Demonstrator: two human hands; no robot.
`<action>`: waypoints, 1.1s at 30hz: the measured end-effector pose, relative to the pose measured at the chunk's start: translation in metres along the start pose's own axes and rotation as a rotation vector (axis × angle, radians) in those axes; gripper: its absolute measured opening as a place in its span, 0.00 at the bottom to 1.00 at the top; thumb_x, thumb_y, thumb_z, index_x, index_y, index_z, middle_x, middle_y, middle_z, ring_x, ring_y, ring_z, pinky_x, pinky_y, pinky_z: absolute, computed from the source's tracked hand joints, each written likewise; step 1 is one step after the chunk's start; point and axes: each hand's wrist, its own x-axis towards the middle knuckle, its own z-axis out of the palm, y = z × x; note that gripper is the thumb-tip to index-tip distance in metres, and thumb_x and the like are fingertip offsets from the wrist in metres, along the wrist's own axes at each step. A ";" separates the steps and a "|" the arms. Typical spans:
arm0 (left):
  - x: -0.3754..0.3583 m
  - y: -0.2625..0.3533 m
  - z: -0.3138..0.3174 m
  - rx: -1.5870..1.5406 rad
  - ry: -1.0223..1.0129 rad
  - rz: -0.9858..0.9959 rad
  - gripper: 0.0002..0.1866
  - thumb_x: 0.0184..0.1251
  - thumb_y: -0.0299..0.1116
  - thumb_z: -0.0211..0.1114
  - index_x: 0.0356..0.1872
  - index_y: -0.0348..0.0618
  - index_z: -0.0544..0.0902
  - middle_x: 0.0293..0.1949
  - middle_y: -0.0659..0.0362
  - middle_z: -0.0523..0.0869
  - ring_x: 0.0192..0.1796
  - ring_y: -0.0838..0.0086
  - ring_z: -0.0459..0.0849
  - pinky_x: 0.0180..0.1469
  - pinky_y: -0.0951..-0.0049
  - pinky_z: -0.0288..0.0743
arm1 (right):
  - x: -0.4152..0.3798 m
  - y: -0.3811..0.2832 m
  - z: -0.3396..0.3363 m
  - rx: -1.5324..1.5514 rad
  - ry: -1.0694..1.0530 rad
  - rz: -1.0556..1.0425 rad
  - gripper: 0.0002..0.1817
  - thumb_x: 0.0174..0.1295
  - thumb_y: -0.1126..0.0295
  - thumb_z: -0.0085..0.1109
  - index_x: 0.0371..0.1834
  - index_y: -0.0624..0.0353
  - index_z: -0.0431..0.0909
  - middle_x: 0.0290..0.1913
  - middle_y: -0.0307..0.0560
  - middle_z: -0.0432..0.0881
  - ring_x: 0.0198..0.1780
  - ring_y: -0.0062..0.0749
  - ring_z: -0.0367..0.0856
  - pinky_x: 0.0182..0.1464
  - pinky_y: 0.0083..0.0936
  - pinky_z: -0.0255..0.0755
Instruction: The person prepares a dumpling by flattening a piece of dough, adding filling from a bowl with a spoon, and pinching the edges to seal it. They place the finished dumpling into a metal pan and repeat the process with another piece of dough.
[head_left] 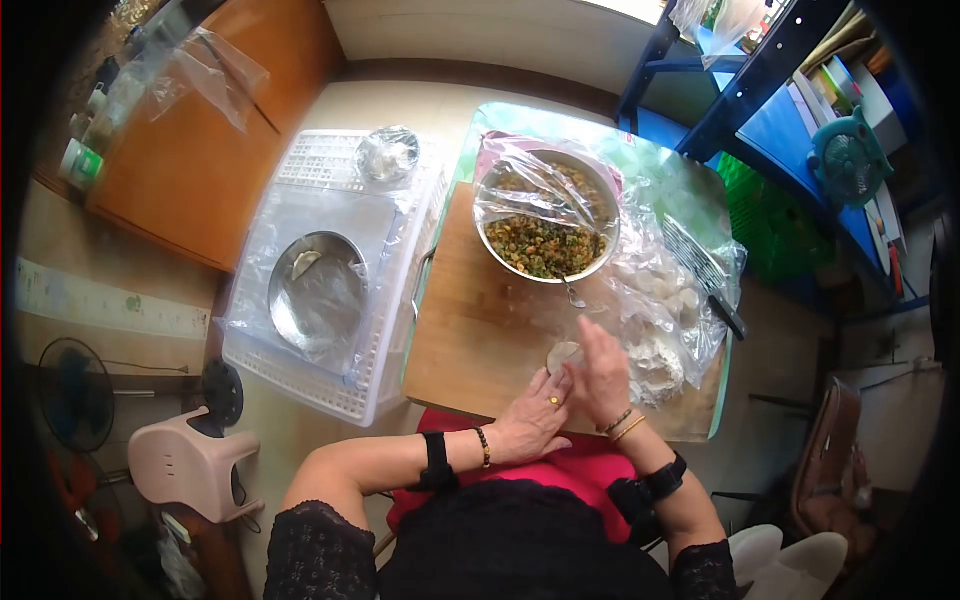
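Low over the front of the wooden board (465,345), my left hand (530,422) pinches a round, pale dumpling wrapper (563,353) at its fingertips. My right hand (602,378) is up on edge beside it, fingers stretched out, its palm side close to the wrapper and the left fingertips. Beyond both hands stands a metal bowl (612,235) of chopped filling (545,245), partly covered with plastic film; a spoon (574,293) sticks out at its near rim. Right of my right hand lies white flour (655,368) beside a plastic bag (640,245) over pale dough pieces.
A black-handled slotted tool (703,275) lies at the board's right. On the left, a white plastic crate (300,388) bears a steel bowl (318,335) with one folded dumpling (305,262) inside. A pink stool (185,460) stands lower left, a blue shelf frame (715,100) upper right.
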 end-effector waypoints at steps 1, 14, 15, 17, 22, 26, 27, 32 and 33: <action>0.001 0.000 -0.001 0.010 -0.163 -0.016 0.38 0.62 0.57 0.61 0.61 0.32 0.71 0.65 0.39 0.66 0.72 0.47 0.59 0.75 0.46 0.47 | -0.005 -0.003 0.006 -0.001 -0.004 0.008 0.43 0.52 0.64 0.67 0.72 0.61 0.57 0.60 0.56 0.72 0.59 0.50 0.71 0.58 0.43 0.64; -0.007 -0.005 -0.006 0.007 0.025 -0.065 0.39 0.63 0.58 0.59 0.61 0.29 0.70 0.65 0.37 0.66 0.73 0.48 0.57 0.75 0.45 0.45 | 0.001 -0.007 0.016 0.011 0.044 -0.110 0.42 0.53 0.63 0.68 0.71 0.63 0.59 0.58 0.57 0.73 0.56 0.51 0.73 0.57 0.42 0.65; -0.010 -0.007 -0.006 0.017 -0.035 -0.061 0.39 0.63 0.58 0.59 0.61 0.29 0.70 0.64 0.37 0.66 0.73 0.48 0.57 0.75 0.45 0.45 | 0.001 -0.010 0.019 0.012 0.041 -0.102 0.42 0.53 0.63 0.68 0.71 0.63 0.59 0.58 0.57 0.73 0.56 0.51 0.73 0.57 0.42 0.65; -0.012 -0.009 -0.002 0.027 -0.097 -0.060 0.39 0.63 0.58 0.59 0.62 0.29 0.69 0.64 0.37 0.66 0.73 0.48 0.57 0.75 0.45 0.45 | 0.006 -0.011 0.028 -0.113 0.048 -0.023 0.41 0.53 0.62 0.67 0.70 0.62 0.61 0.57 0.56 0.73 0.57 0.49 0.73 0.56 0.45 0.64; -0.011 -0.016 -0.001 -0.023 0.116 -0.084 0.41 0.63 0.57 0.59 0.63 0.27 0.67 0.64 0.38 0.67 0.73 0.48 0.58 0.74 0.45 0.47 | 0.030 0.019 0.029 0.059 0.138 0.144 0.43 0.53 0.63 0.67 0.72 0.62 0.58 0.57 0.55 0.74 0.56 0.49 0.73 0.55 0.45 0.64; -0.011 -0.015 -0.007 -0.027 0.058 -0.195 0.42 0.62 0.56 0.62 0.63 0.26 0.67 0.64 0.40 0.67 0.71 0.48 0.59 0.73 0.46 0.49 | 0.008 0.002 0.026 0.028 0.097 -0.016 0.42 0.54 0.64 0.65 0.72 0.62 0.58 0.58 0.55 0.73 0.55 0.50 0.73 0.55 0.44 0.64; -0.012 -0.016 -0.005 -0.030 0.053 -0.192 0.42 0.62 0.56 0.62 0.63 0.26 0.67 0.64 0.40 0.67 0.71 0.48 0.59 0.73 0.46 0.49 | 0.005 -0.004 0.030 0.028 0.096 -0.009 0.42 0.54 0.64 0.65 0.72 0.62 0.58 0.58 0.55 0.73 0.55 0.50 0.73 0.55 0.44 0.64; -0.023 -0.024 0.009 -0.031 0.201 -0.132 0.41 0.61 0.55 0.63 0.62 0.27 0.67 0.65 0.37 0.64 0.71 0.47 0.59 0.73 0.47 0.50 | 0.021 0.000 0.037 -0.161 0.111 0.050 0.42 0.56 0.55 0.65 0.71 0.64 0.59 0.57 0.57 0.73 0.57 0.49 0.72 0.55 0.43 0.64; -0.020 -0.024 0.006 -0.023 0.206 -0.128 0.41 0.61 0.55 0.63 0.62 0.27 0.67 0.65 0.37 0.64 0.71 0.47 0.59 0.73 0.47 0.50 | 0.029 0.009 0.037 -0.154 0.132 0.145 0.44 0.55 0.53 0.66 0.71 0.64 0.59 0.56 0.58 0.74 0.57 0.48 0.73 0.55 0.43 0.64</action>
